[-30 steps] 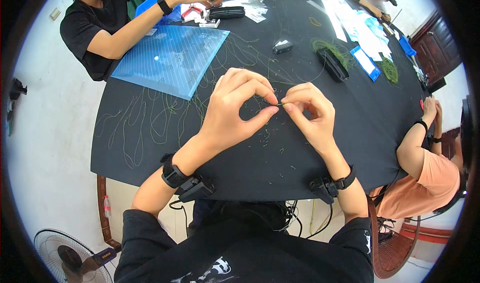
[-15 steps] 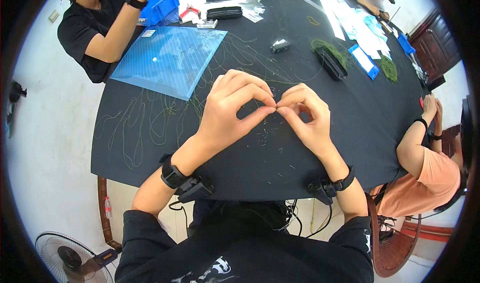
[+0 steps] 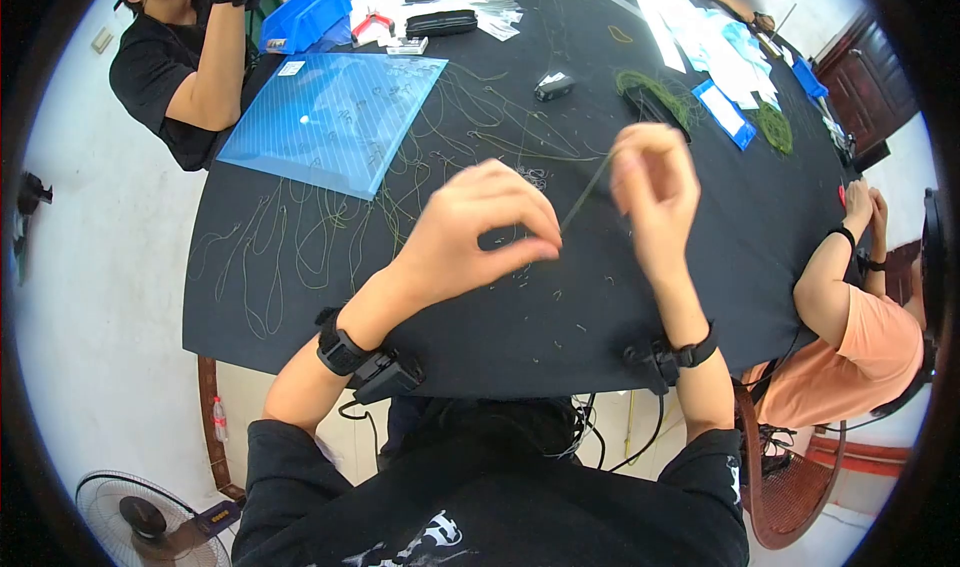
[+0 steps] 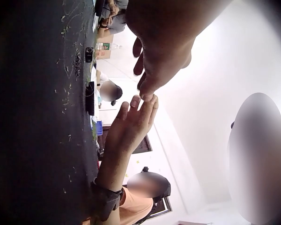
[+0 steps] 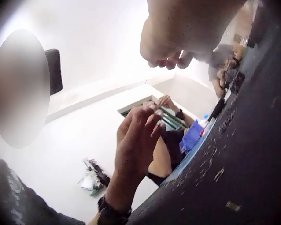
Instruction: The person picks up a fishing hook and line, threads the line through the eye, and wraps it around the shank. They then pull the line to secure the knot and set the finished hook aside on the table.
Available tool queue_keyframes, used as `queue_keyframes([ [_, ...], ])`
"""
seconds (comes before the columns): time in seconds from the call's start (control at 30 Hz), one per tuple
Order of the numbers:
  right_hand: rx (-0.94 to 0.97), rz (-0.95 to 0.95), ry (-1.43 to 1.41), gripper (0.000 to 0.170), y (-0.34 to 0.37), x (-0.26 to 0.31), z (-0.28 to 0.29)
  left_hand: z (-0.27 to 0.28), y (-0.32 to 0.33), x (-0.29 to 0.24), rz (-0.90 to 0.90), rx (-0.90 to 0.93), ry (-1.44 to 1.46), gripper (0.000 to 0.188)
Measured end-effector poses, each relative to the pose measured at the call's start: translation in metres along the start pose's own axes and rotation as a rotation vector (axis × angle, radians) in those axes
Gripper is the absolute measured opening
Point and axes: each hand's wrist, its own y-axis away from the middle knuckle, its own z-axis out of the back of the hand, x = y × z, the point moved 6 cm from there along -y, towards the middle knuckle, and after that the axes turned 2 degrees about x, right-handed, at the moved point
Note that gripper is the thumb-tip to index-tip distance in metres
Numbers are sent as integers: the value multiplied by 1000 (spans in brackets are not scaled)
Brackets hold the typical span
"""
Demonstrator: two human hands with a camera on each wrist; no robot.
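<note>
In the head view a thin green thread runs slantwise between the two hands. The left hand pinches its lower end between thumb and index finger, low over the table. Farther right and higher, the right hand holds the other end with curled fingers, blurred by motion. A small heap of tiny metallic pieces lies on the cloth between the hands. In the left wrist view the left hand hangs at the top, while the right wrist view shows the right hand with bent fingertips.
Loops of thread lie on the black-covered table, left of the hands. Behind them are a blue transparent folder, a small black item and a black case with green thread. Other people sit around the table.
The fingertips, earlier together, have parted. The right hand has moved up and right, drawing a length of thread between the hands; the left hand has shifted slightly down.
</note>
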Motion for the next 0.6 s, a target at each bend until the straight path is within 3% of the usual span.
queue_keyframes([
  [0.03,-116,-135,-24,8,-3,-6,14,-6,0,-3,-30,86,97,9],
  [0.13,-356,-93,-136,8,-15,-23,49,-30,9,-16,-16,388,402,6],
  [0.23,-455,-83,-104,10,-16,-34,68,-50,28,-28,143,817,669,10],
  [0.3,-417,-116,-120,11,-16,-41,67,-55,45,-29,291,1118,705,16],
  [0.4,-323,-210,-84,6,-17,-41,58,-42,36,-10,182,911,309,17],
  [0.47,-269,-249,-74,7,-16,-36,45,-27,24,11,285,619,-23,19],
  [0.53,-212,-258,-65,9,-17,-34,38,-11,20,24,256,377,-363,24],
  [0.6,-183,-281,-25,9,-16,-30,33,-4,22,37,326,275,-470,28],
])
